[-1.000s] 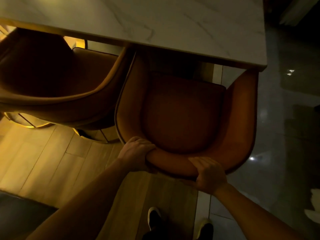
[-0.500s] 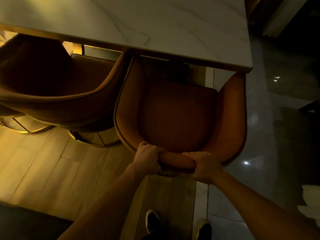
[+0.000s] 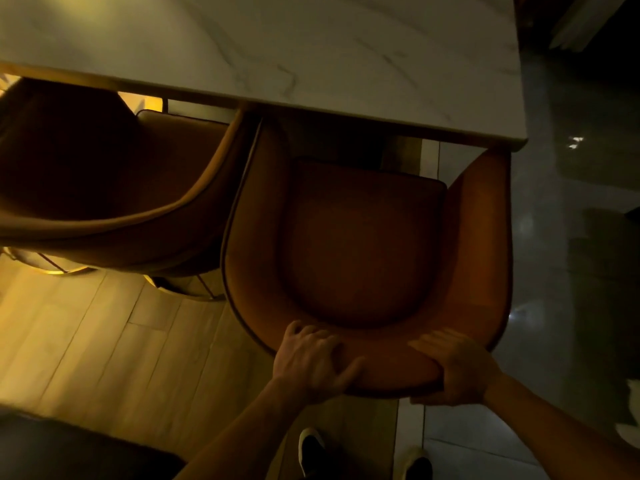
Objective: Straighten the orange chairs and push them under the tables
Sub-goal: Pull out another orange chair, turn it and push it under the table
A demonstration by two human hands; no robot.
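Beneath the table edge: front of the near orange chair (image 3: pixel 367 244) sits tucked under the marble-patterned table (image 3: pixel 311 46); seat cushion and curved back stand out from it toward the camera.
Surroundings: second orange chair (image 3: pixel 114 188) stands just to the left, its right arm touching or nearly touching the near chair's left arm; contact cannot be confirmed in the dim light.
Second chair base: gold ring base (image 3: pixel 52 268) visible on the floor below its shell.
Floor: pale wood planks (image 3: pixel 104 341) at left, dark glossy tiles (image 3: pixel 571 271) at right; the join runs under the near chair.
Obstruction: the table's near right corner overhangs the right arm tip of the near chair.
Feet: two dark shoes (image 3: pixel 311 448) with light soles at the bottom edge, behind the chair back.
Appearance of near chair: orange upholstered tub shell, dark piping along the outer rim, rounded-square seat cushion, no visible damage.
Orientation: open front faces the table, back faces the person; front-to-back axis runs roughly square to the table edge.
Left hand (image 3: pixel 311 365): wrapped over the left part of the back's top rim, fingers curled on top, thumb out along the rim.
Right hand (image 3: pixel 457 368): clamped on the right part of the same rim, fingers over the top, thumb beneath.
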